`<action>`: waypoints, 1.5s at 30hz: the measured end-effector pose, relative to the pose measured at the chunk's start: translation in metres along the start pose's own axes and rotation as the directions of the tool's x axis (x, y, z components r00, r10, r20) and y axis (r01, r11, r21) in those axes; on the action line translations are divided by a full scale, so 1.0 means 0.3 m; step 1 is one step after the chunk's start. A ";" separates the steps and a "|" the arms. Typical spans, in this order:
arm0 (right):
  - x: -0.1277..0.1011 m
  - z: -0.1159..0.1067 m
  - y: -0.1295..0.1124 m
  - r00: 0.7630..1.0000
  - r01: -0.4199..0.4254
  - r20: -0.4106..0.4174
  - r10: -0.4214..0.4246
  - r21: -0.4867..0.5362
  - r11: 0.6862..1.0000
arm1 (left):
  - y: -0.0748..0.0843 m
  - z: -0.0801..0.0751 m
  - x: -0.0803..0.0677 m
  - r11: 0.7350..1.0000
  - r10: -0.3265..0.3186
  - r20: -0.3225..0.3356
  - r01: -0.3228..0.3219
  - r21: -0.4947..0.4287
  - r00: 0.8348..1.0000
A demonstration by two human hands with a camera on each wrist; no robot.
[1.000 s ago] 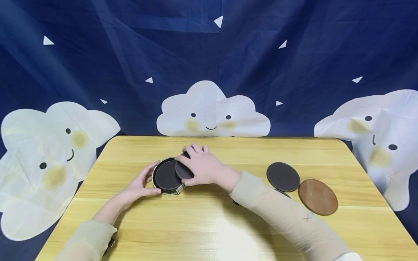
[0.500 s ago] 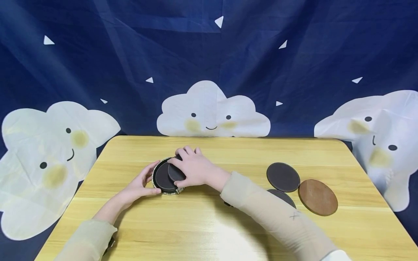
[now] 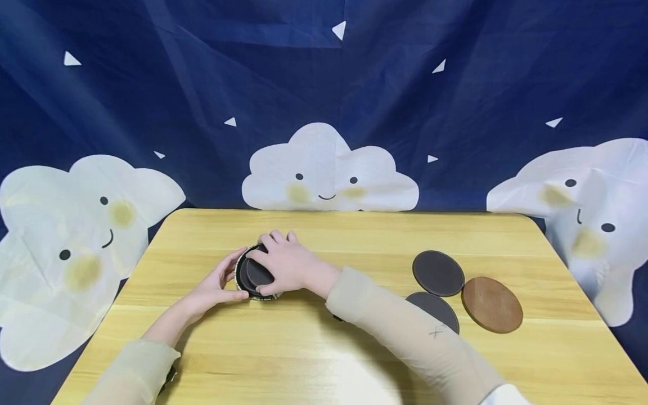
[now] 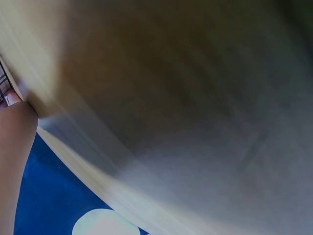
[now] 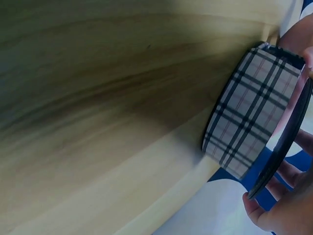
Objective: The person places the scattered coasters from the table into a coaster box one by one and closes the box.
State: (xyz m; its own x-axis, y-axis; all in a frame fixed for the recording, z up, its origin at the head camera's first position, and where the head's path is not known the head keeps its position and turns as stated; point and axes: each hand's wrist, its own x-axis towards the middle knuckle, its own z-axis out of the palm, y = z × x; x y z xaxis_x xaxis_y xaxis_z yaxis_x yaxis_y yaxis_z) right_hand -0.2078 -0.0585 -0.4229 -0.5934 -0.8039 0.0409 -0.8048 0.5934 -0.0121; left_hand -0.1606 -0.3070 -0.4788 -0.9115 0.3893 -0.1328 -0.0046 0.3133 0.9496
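A round plaid coaster holder (image 5: 252, 107) stands on the table's left half. My left hand (image 3: 215, 289) grips its left side, thumb at the front and fingers round the back. Over its opening, my right hand (image 3: 288, 262) holds a dark round coaster (image 3: 259, 274) by the edges. In the right wrist view that coaster is tilted at the mouth of the holder, with part of its rim apart from the plaid wall. Another dark disc shows inside the holder, mostly covered by the held coaster. The left wrist view catches only a bit of the left hand (image 4: 17, 122).
On the right of the wooden table (image 3: 304, 349) lie a dark coaster (image 3: 438, 273), a second dark coaster (image 3: 434, 308) partly behind the right sleeve, and a brown coaster (image 3: 492, 304). A blue curtain (image 3: 455, 112) with cloud prints hangs behind the table.
My right hand has moved left with the dark coaster, bringing it further over the holder. The left hand keeps its grip. The second dark coaster on the right has come out from behind the sleeve.
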 end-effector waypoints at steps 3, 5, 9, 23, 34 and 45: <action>0.014 0.010 -0.011 1.000 0.011 -0.006 -0.011 -0.020 1.000 | 0.006 -0.003 -0.002 1.000 -0.004 -0.003 0.004 0.019 1.000; 0.022 0.014 -0.017 1.000 0.016 -0.005 -0.016 -0.031 0.999 | 0.007 -0.004 0.000 1.000 -0.001 0.001 0.001 0.021 1.000; 0.035 0.015 -0.029 1.000 0.021 0.007 -0.021 -0.036 0.999 | 0.008 -0.006 0.004 1.000 0.007 0.007 -0.007 0.009 1.000; 0.057 0.026 -0.043 0.999 0.033 0.017 -0.032 -0.057 0.998 | 0.009 -0.009 0.000 1.000 -0.001 0.007 0.001 0.008 1.000; 0.038 0.047 -0.039 0.999 0.043 -0.018 -0.044 -0.061 0.997 | 0.002 -0.008 -0.001 1.000 0.006 0.011 -0.005 -0.020 1.000; 0.025 0.058 -0.035 0.999 0.047 -0.013 -0.048 -0.075 0.996 | 0.001 -0.005 0.002 1.000 -0.008 0.009 0.008 0.024 1.000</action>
State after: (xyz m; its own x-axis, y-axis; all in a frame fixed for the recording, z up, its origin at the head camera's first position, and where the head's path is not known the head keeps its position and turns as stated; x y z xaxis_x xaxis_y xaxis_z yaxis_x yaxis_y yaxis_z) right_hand -0.2039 -0.0715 -0.4399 -0.5536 -0.8310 0.0546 -0.8285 0.5562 0.0647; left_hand -0.1618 -0.3079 -0.4783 -0.9075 0.3948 -0.1431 -0.0017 0.3373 0.9414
